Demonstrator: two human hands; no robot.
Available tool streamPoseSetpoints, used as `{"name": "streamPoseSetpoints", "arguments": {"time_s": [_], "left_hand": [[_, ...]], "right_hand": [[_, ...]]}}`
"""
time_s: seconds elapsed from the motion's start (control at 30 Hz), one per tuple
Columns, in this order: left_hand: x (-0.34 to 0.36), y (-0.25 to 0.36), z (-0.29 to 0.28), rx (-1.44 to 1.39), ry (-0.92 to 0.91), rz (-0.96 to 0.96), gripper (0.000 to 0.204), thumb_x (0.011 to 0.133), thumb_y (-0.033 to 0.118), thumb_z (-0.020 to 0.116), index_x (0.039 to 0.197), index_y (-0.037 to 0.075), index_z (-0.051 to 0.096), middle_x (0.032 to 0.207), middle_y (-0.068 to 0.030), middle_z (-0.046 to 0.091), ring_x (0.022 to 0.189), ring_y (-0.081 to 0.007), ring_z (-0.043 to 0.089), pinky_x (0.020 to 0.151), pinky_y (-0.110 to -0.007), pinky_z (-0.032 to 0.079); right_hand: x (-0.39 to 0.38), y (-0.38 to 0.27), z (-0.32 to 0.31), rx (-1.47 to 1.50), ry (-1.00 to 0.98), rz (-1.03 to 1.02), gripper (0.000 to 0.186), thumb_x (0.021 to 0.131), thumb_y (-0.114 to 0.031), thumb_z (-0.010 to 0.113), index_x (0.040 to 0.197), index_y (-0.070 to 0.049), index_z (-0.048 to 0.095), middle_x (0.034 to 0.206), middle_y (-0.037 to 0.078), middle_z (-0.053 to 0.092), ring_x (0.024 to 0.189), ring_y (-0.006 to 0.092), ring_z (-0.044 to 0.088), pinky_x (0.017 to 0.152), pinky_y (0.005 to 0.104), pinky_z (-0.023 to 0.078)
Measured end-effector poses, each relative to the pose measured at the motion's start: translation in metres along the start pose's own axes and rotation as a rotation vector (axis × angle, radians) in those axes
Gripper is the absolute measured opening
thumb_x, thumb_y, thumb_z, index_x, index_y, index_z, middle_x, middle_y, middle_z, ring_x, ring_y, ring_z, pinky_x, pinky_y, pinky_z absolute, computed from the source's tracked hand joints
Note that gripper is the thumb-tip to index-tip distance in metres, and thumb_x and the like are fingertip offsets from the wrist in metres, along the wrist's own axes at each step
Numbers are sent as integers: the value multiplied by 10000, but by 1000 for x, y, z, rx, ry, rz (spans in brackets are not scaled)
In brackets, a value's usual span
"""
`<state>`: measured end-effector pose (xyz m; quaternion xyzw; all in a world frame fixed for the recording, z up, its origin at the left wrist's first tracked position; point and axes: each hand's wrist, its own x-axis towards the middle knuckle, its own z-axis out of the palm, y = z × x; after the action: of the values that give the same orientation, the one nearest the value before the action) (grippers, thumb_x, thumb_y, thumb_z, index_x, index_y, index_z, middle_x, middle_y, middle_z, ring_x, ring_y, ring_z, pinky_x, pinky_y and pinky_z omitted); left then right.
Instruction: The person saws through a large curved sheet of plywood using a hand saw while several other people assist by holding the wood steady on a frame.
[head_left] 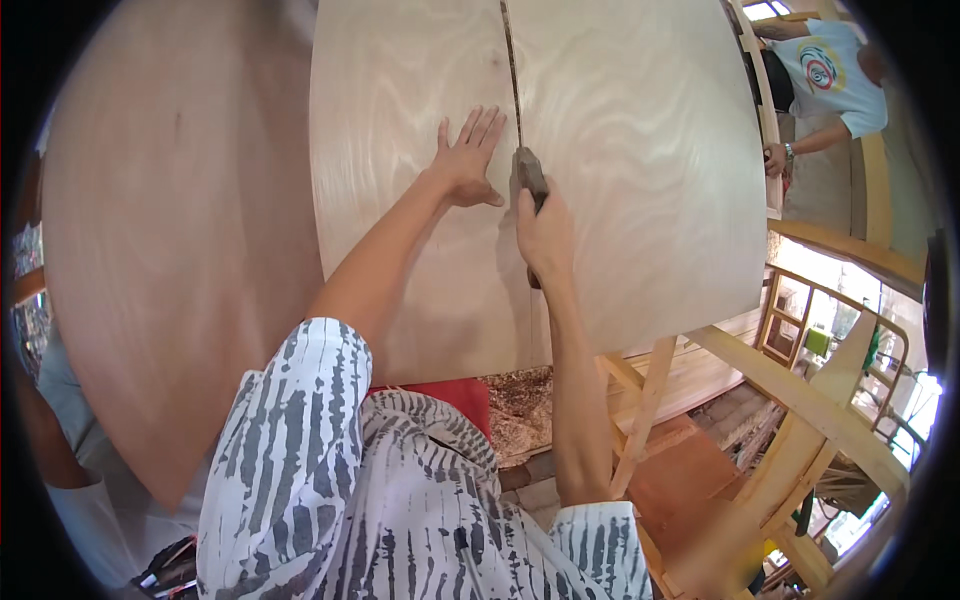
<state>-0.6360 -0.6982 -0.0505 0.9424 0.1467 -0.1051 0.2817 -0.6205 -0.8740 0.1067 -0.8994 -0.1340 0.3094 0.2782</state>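
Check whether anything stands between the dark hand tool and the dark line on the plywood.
Nothing visible does: the right hand holds the dark hand tool, whose front meets the near end of the dark line. The left hand rests on the plywood, left of the line.

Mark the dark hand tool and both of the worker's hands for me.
Dark hand tool (531, 174): head view, its front end.
Left hand (466, 166): head view, back of the hand.
Right hand (547, 235): head view, back of the hand.

Looked like a woodworking workshop: held broad, pale plywood (650, 220) at centre, another wooden panel (170, 250) left, bare timber framing (775, 378) right, and wood shavings (520, 400) below the plywood's near edge.
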Motion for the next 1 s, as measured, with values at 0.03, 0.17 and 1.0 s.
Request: {"name": "streamPoseSetpoints", "arguments": {"time_s": [0.03, 0.17, 1.0], "left_hand": [[0, -4, 4, -2, 2, -3, 1461, 643, 577, 892, 1694, 112, -9, 1783, -91, -1, 1639, -304, -54, 1254, -697, -11], [-5, -6, 7, -14, 30, -18, 1455, 640, 585, 890, 1696, 124, 2, 1785, -72, 7, 1641, -295, -34, 1243, -713, -5], [-3, -17, -3, 52, 63, -55, 1410, 663, 540, 884, 1701, 156, 9, 1786, -58, 5, 1642, -266, -22, 1252, -701, 3]], "right_hand": [[-3, 4, 0, 23, 32, -70, 518, 1063, -300, 558, 1449, 45, 527, 1330, 292, 638, 1266, 407, 610, 1048, 425, 470], [-170, -5, -71, 82, 91, -25, 534, 1021, -155, 578, 1502, 55, 481, 1345, 249, 653, 1183, 303, 666, 1008, 388, 504], [-305, 19, -92, 124, 86, 173, 574, 965, -59, 483, 1507, 124, 430, 1470, 247, 571, 1377, 307, 567, 1151, 413, 429]]}}
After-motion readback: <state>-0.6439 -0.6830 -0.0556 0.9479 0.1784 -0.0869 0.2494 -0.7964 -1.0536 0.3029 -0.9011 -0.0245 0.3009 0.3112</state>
